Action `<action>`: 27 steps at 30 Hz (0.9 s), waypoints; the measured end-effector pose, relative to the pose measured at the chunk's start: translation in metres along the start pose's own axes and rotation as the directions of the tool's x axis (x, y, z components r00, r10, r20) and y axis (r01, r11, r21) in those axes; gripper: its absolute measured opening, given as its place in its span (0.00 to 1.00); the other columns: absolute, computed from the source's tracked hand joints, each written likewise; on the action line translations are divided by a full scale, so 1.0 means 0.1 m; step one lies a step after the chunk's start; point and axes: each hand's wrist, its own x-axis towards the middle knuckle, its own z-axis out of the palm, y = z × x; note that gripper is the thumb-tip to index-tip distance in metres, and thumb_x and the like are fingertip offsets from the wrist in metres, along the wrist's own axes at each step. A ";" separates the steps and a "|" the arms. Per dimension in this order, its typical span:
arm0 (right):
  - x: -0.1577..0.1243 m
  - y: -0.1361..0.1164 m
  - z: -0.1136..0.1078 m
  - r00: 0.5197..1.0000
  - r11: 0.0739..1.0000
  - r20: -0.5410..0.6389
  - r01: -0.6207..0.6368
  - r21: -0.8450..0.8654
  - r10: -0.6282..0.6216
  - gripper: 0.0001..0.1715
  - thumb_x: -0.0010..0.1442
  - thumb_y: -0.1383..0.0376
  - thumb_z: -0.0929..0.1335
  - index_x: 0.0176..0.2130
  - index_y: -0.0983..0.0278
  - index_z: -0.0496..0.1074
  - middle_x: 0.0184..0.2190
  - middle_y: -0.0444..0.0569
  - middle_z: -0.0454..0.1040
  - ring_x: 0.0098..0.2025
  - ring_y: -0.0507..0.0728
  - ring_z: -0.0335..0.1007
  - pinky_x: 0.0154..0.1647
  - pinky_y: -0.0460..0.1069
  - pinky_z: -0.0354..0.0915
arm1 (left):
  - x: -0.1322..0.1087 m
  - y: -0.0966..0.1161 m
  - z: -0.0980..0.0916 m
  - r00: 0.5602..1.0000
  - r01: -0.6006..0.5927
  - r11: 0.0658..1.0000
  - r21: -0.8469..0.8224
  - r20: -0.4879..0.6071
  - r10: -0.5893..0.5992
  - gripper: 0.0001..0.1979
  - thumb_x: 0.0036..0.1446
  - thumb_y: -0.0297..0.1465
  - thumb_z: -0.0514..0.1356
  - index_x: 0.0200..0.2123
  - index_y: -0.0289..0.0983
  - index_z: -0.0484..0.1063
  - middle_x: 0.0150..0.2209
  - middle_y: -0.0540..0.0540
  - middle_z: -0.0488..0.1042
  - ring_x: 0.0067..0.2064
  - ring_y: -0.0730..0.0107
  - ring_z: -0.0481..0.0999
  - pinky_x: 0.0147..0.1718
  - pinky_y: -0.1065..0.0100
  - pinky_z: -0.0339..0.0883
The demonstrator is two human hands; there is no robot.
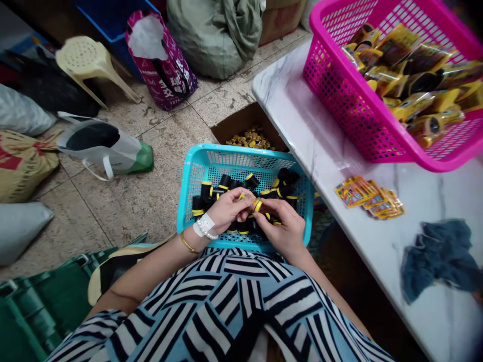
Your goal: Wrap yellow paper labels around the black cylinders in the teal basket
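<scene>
Above turquoise basket (188, 173) of black-yellow caps (211, 191): left hand (226, 208) and right hand (285, 229) grip closed on one small yellow-ringed piece (257, 204).

plastic mesh basket (192, 171), glossy marble-look table (302, 125), cloth rag (437, 261).

pink basket (339, 95): cut by edge | its packets (411, 75): blurred

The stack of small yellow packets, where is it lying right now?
The yellow packets lie on the white marble table at the right of the head view, just below the pink basket and up-left of the crumpled blue cloth.
</scene>
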 end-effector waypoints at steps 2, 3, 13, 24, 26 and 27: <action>0.02 0.00 0.03 0.987 0.980 -0.016 -0.156 0.126 0.159 0.12 0.55 0.65 0.74 0.41 0.61 0.77 0.36 0.49 0.79 0.34 0.55 0.77 0.36 0.51 0.76 | 0.00 0.01 0.01 0.994 -0.103 0.993 0.055 0.026 0.102 0.17 0.53 0.40 0.68 0.40 0.35 0.73 0.29 0.52 0.72 0.25 0.80 0.69 0.24 0.76 0.64; 0.03 0.00 0.03 0.969 0.949 0.006 -0.243 0.200 0.247 0.10 0.55 0.63 0.74 0.40 0.61 0.77 0.34 0.48 0.80 0.32 0.55 0.77 0.34 0.51 0.76 | 0.01 0.02 0.01 0.987 -0.161 0.983 0.092 0.043 0.158 0.16 0.53 0.38 0.68 0.41 0.35 0.73 0.32 0.50 0.74 0.28 0.78 0.72 0.29 0.74 0.67; 0.01 0.05 -0.03 0.953 0.896 0.047 -0.299 0.329 0.301 0.11 0.52 0.62 0.76 0.37 0.60 0.78 0.33 0.46 0.80 0.32 0.55 0.77 0.37 0.52 0.75 | 0.00 0.09 -0.04 0.816 -0.578 0.696 0.427 0.277 0.507 0.08 0.55 0.30 0.66 0.39 0.38 0.80 0.41 0.42 0.79 0.44 0.65 0.77 0.48 0.61 0.71; 0.00 0.04 0.01 0.954 0.872 0.029 -0.285 0.398 0.298 0.15 0.49 0.63 0.77 0.40 0.59 0.78 0.41 0.49 0.78 0.38 0.56 0.77 0.41 0.52 0.76 | -0.03 0.14 -0.07 0.992 -0.125 0.932 0.340 0.056 0.113 0.21 0.56 0.46 0.63 0.41 0.32 0.74 0.28 0.49 0.72 0.24 0.77 0.66 0.24 0.73 0.61; 0.01 0.05 0.05 0.910 0.796 0.097 -0.400 0.454 0.402 0.14 0.49 0.62 0.78 0.38 0.60 0.78 0.36 0.48 0.80 0.34 0.55 0.78 0.40 0.53 0.77 | -0.02 0.12 -0.09 0.987 -0.161 0.922 0.351 0.077 0.143 0.17 0.54 0.42 0.65 0.39 0.33 0.74 0.29 0.49 0.73 0.27 0.76 0.68 0.28 0.73 0.63; 0.01 0.05 0.08 0.872 0.730 0.136 -0.471 0.494 0.471 0.14 0.50 0.60 0.78 0.37 0.61 0.78 0.33 0.47 0.80 0.31 0.55 0.78 0.38 0.52 0.77 | -0.02 0.12 -0.09 0.982 -0.190 0.917 0.349 0.082 0.172 0.16 0.54 0.40 0.66 0.39 0.33 0.74 0.30 0.49 0.73 0.29 0.75 0.70 0.31 0.72 0.65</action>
